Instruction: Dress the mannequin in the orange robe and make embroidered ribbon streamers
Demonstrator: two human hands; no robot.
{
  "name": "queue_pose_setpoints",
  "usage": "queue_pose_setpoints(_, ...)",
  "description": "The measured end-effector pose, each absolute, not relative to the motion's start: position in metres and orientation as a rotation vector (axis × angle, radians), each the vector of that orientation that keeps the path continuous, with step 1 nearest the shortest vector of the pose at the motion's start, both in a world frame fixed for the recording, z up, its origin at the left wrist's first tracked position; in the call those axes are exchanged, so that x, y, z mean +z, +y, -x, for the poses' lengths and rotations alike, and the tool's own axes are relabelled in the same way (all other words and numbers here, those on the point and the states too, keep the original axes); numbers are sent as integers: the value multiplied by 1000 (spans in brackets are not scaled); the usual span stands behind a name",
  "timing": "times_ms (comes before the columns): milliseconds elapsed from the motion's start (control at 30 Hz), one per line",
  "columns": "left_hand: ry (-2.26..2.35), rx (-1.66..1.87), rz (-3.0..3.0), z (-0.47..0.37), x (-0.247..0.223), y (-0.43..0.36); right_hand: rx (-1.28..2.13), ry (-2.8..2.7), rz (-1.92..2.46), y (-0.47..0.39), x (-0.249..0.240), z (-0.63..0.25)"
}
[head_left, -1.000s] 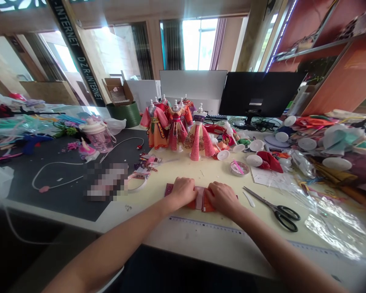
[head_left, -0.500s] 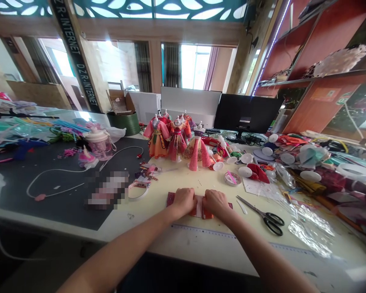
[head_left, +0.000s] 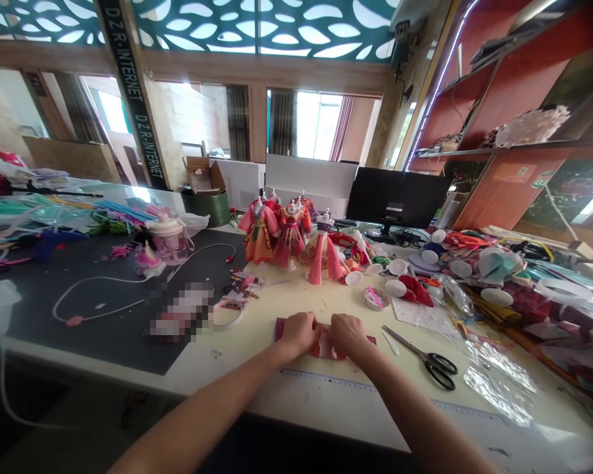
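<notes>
While both hands press down side by side, the left hand [head_left: 299, 331] and the right hand [head_left: 344, 332] pinch a small piece of red cloth [head_left: 326, 342] flat against the cream table [head_left: 286, 303], fingers curled onto its middle. The cloth lies near the table's front edge, its dark red ends showing just outside each hand. A ruler [head_left: 336, 383] lies along the edge just in front of it. Scissors [head_left: 425, 355] with black handles rest to the right, near the right hand but apart from it, and crinkled clear plastic [head_left: 499, 385] lies farther right. Behind the hands, a small round tin [head_left: 376, 297] sits on the table, and beyond it a group of dressed doll stands [head_left: 289, 237] in pink, orange and red stands upright. White round bases [head_left: 395, 287] are scattered to their right, amid a heap of cloth scraps. To the left a black mat [head_left: 103, 309] carries a white cord [head_left: 99, 280] and a pink bottle [head_left: 170, 238]. A dark monitor [head_left: 398, 197] stands at the back.
</notes>
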State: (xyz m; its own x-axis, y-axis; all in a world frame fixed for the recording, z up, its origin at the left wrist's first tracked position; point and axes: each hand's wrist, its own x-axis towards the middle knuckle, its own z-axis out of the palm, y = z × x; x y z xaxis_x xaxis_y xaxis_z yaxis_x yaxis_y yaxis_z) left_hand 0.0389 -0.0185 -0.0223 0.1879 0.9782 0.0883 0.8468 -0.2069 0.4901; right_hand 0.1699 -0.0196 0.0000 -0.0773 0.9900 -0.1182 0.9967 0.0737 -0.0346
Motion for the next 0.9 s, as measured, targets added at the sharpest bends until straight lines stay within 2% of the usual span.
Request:
queue_pose_setpoints(200,1668,743,-2070,-36,-19,-19,-182,2414,-2240,-24,0,-186)
queue_pose_setpoints(567,1531,1402,-1838,-42,6,-20,-9,3004,-2494,-29,22,-191)
queue_pose_setpoints(767,1366,1500,-1717,-42,21,-8,0,3181,-2512,-15,37,-187)
queue_pose_setpoints(900,1296,1562,-1723,-39,53,16,70,3228,-2503,8,67,-186)
